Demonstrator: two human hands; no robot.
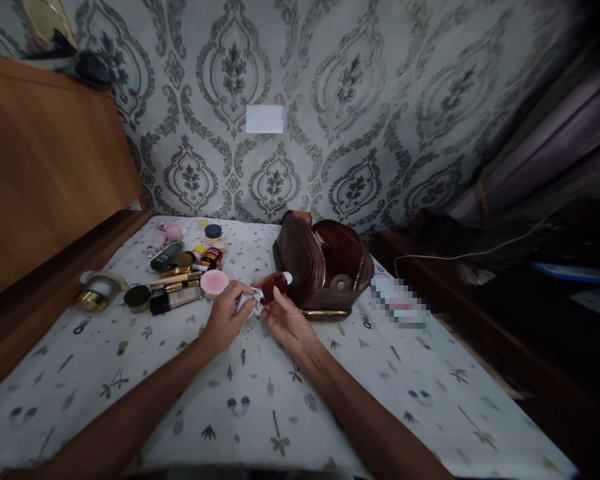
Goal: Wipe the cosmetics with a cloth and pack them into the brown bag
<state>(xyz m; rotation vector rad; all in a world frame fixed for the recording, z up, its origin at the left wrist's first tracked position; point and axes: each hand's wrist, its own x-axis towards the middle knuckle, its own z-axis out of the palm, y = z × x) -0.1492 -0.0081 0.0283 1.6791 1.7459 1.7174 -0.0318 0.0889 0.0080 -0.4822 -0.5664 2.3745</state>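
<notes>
In the head view, my left hand (227,316) is closed on a crumpled white cloth (251,301), pressed against one end of a small reddish-brown bottle (271,288). The bottle lies tilted, a round white part at its far end. My right hand (289,323) grips the bottle from the near side with thumb and fingers. Just beyond, to the right, stands a brown leather bag (300,260), unzipped, its inside dark. A pink round compact (215,283) lies left of my left hand.
Several cosmetics lie at the left, among them a foundation bottle (183,299), a dark round jar (137,299) and a blue-lidded jar (213,232). A blurred flat item (400,303) lies right of the bag. A wooden cabinet (55,140) borders the patterned tablecloth (260,427) at left.
</notes>
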